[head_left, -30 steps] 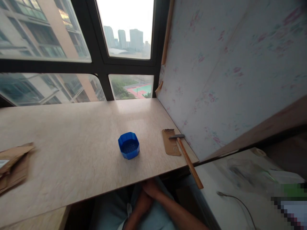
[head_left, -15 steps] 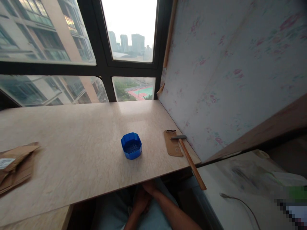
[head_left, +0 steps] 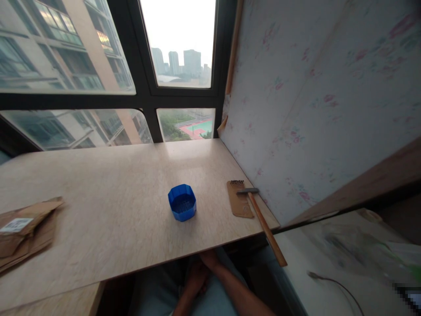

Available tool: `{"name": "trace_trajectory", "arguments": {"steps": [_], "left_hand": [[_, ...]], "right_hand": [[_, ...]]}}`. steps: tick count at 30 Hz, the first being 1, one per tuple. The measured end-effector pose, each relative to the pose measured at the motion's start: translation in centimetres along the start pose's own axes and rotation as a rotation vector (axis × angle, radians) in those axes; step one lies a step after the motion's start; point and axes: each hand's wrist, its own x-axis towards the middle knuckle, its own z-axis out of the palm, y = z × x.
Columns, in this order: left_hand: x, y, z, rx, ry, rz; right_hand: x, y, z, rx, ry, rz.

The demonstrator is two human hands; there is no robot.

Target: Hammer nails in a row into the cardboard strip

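Observation:
Below the table's front edge, my left hand and my right hand rest together in my lap, the forearms crossing close to each other. Shadow and the table edge hide most of the fingers, so their pose is unclear. Nearest to them on the table stands a blue open-topped octagonal container, apart from both hands. To its right lies a hammer with a wooden handle that sticks out past the table edge. Its head rests on a brown notepad with a black spiral binding.
A brown paper package with a white label lies at the left of the pale tabletop. Flowered wallpaper covers the right wall. On a white surface at lower right are a cable and clear plastic. Windows stand behind.
The view has shifted slightly, so everything sits a little further right and lower. My hands stay in my lap, and the objects on the table have not moved.

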Motion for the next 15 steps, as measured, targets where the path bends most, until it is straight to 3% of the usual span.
{"name": "trace_trajectory", "arguments": {"steps": [4, 7, 10, 12, 14, 15], "left_hand": [[-1.0, 1.1, -0.1, -0.046, -0.058, 0.031], [-3.3, 3.4, -0.5, -0.131, -0.243, 0.071], [-6.1, 7.3, -1.3, -0.215, -0.468, 0.194], [-7.3, 10.5, -1.8, -0.296, -0.558, 0.287], [-7.2, 13.7, -2.2, -0.383, -0.508, 0.335], [-6.6, 15.3, -2.2, -0.44, -0.423, 0.352]], "right_hand": [[-2.0, -0.7, -1.1, 0.013, 0.042, 0.056], [-4.9, -2.4, -3.4, 0.027, 0.036, 0.045], [-8.1, -4.8, -7.4, -0.015, 0.104, -0.026], [-9.6, -6.1, -10.7, -0.028, 0.131, -0.029], [-10.5, -6.7, -14.1, -0.089, 0.181, -0.03], [-10.6, -6.7, -15.9, -0.164, 0.239, -0.031]]}}
